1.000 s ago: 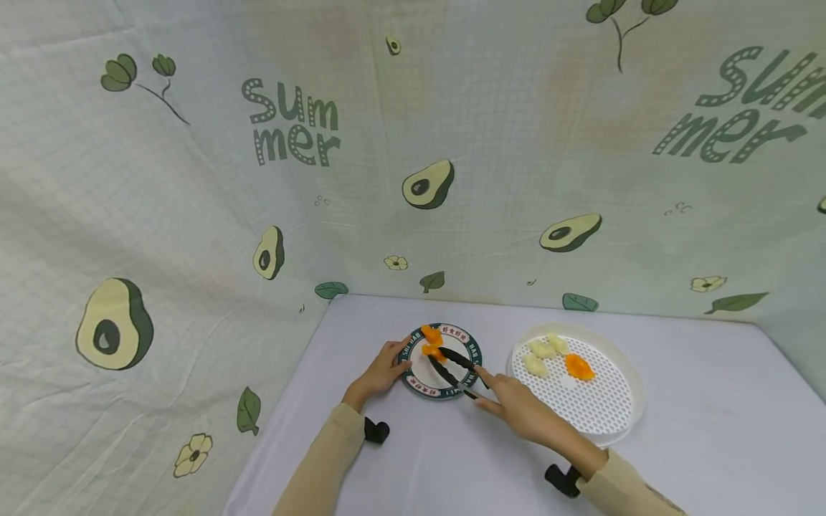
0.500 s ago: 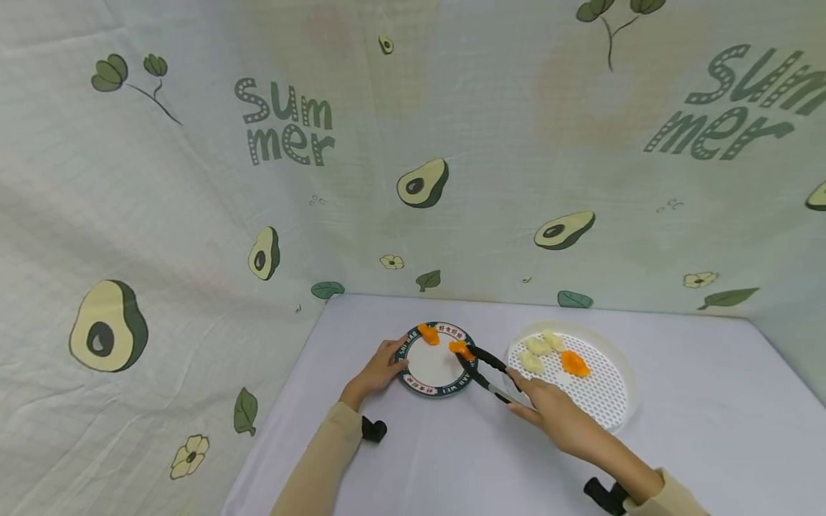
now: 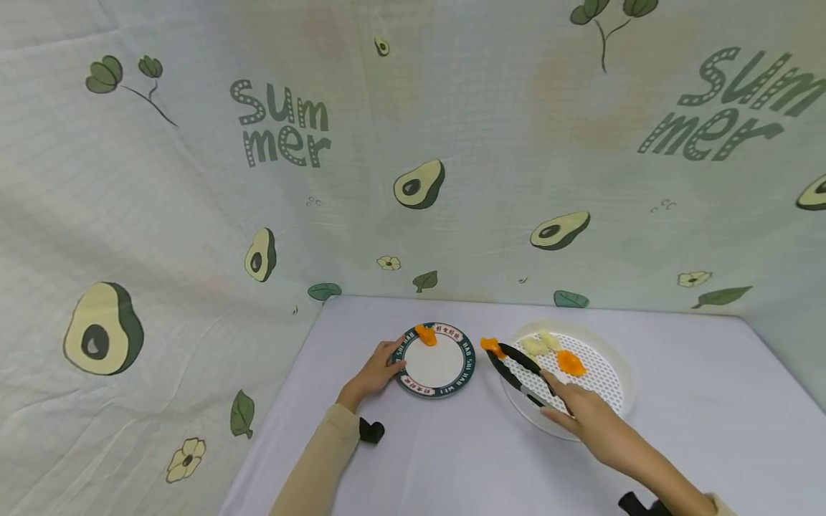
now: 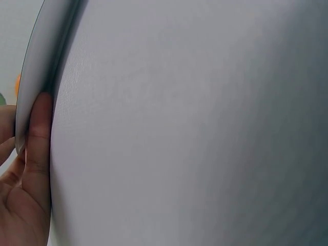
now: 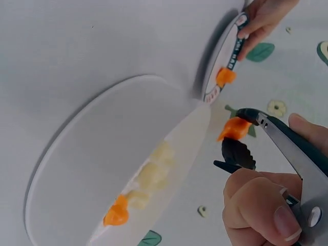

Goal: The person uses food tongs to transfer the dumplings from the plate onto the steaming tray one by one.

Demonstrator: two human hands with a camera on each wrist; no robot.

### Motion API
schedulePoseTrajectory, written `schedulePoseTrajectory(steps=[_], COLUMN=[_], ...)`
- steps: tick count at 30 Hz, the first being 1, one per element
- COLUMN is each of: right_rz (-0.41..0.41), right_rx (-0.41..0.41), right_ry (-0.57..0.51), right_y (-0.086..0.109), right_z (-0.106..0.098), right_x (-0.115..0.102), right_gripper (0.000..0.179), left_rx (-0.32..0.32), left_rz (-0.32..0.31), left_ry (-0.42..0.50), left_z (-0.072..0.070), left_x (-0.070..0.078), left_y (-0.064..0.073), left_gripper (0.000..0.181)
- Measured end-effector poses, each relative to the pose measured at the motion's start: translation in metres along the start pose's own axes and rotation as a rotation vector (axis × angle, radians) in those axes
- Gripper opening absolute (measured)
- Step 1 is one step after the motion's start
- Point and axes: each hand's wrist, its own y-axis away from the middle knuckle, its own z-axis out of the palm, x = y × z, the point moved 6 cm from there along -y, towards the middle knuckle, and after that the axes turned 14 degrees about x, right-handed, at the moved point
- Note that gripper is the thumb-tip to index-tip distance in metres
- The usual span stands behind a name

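My left hand (image 3: 376,369) pinches the left rim of a white plate (image 3: 434,369) with a dark green lettered border. The left wrist view has its fingers on both sides of that rim (image 4: 31,77). An orange dumpling-like piece (image 3: 426,335) lies at the plate's far left edge. My right hand (image 3: 596,426) grips black-tipped metal tongs (image 5: 292,148). Between their tips they hold another orange dumpling-like piece (image 5: 235,128), raised between the plate and a round white perforated tray (image 3: 629,387). In the tray lie several pale yellow pieces (image 3: 534,346) and an orange one (image 3: 571,362).
A pale cloth (image 3: 464,459) covers the table. Behind and to the left hangs a curtain (image 3: 477,236) printed with avocados, leaves and lettering. The tongs' arms overlap the tray's left side in the head view.
My right hand has moved right with the tongs, carrying one orange dumpling-like piece off the plate toward the tray. My left hand still holds the plate's rim.
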Motion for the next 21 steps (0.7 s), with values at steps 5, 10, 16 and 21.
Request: schedulePoseTrajectory(steps=[5, 10, 16, 21], right_rz=[0.015, 0.05, 0.065, 0.087], right_rx=[0.023, 0.014, 0.037, 0.05], right_ry=[0.004, 0.019, 0.056, 0.083], right_y=[0.009, 0.019, 0.029, 0.036], right_z=[-0.011, -0.019, -0.026, -0.029], right_x=[0.009, 0.021, 0.039, 0.053], right_gripper=[0.064, 0.067, 0.067, 0.065], left_rx=[0.004, 0.001, 0.008, 0.01], left_rz=[0.008, 0.029, 0.021, 0.023], left_ry=[0.002, -0.005, -0.01, -0.009], left_z=[0.001, 0.001, 0.002, 0.0], left_x=[-0.001, -0.001, -0.001, 0.001], left_y=[0.001, 0.002, 0.002, 0.001], left_gripper=[0.058, 0.058, 0.058, 0.058])
